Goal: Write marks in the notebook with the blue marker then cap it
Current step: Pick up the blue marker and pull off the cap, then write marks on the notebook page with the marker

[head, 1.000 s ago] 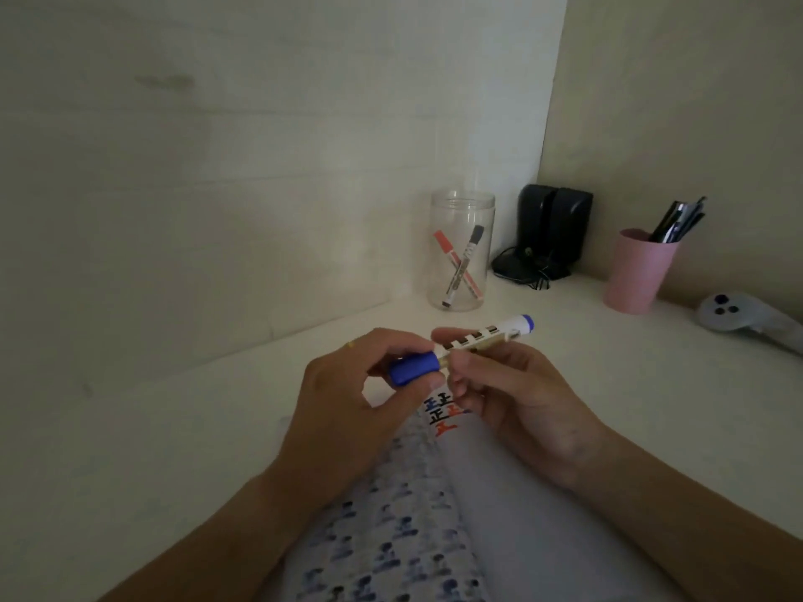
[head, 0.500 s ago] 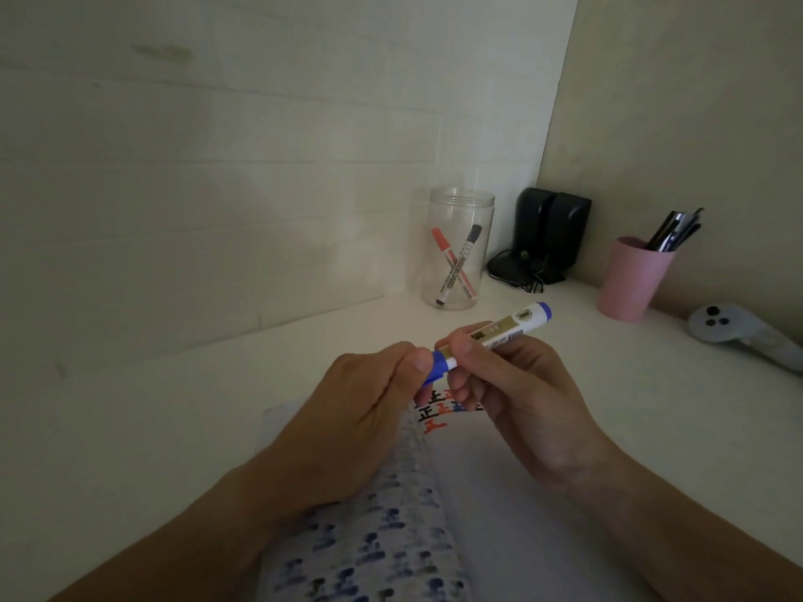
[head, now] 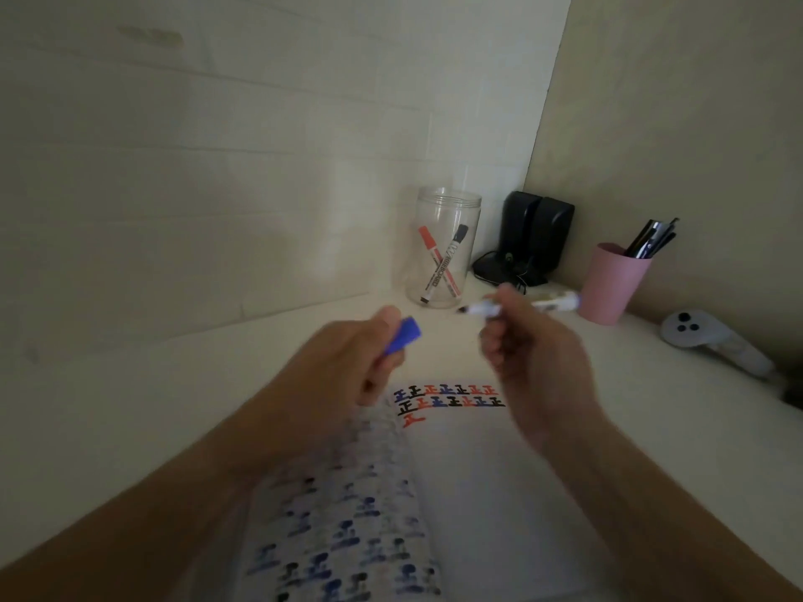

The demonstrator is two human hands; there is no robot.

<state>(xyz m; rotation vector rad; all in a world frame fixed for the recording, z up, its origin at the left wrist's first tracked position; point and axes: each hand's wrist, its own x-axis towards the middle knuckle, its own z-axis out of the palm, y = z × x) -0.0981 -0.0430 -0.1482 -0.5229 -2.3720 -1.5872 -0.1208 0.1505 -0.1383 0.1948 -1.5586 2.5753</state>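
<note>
1. The left hand [head: 347, 362] is closed around the small blue plastic cap [head: 403, 336], held clear of the pen
2. The right hand [head: 534, 354] pinches the white-barrelled blue marker [head: 521, 307], its bare tip pointing left, above the open white notebook [head: 478, 471] at the worktop's near edge
3. The next stroke probably belongs beside the lone red mark [head: 413, 419]; lowering the tip slowly should help
4. Parking the cap near keeps recapping easy

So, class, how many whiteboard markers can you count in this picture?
3: a red marker and a black marker crossed inside the clear jar, one blue marker in the right hand.
</note>
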